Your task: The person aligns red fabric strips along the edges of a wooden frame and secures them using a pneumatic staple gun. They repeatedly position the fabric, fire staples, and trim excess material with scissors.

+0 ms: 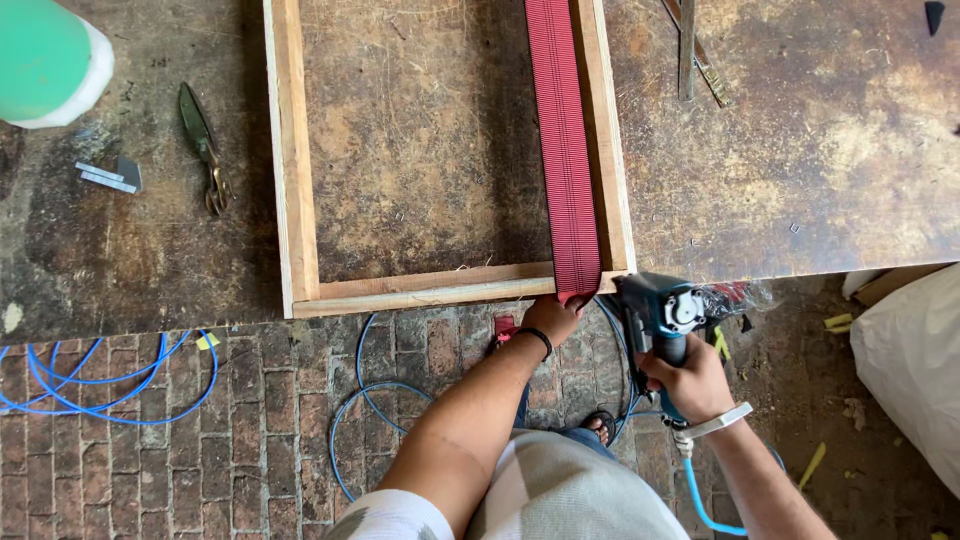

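Observation:
A wooden frame (296,180) lies on a worn brown workbench (800,150). A red ribbed webbing strap (562,140) runs down the frame's right side and folds over its near rail. My left hand (553,316) pinches the strap's end below the near rail, a dark band on its wrist. My right hand (690,380) grips a blue pneumatic staple gun (655,310), its nose close to the frame's near right corner beside the strap. A blue air hose (700,500) leaves the gun's handle.
Metal shears (203,145) and a small grey metal piece (110,177) lie left of the frame. A green and white roll (45,60) sits at the top left. Blue hose loops (100,385) lie on the brick floor. A white sack (910,370) stands at the right.

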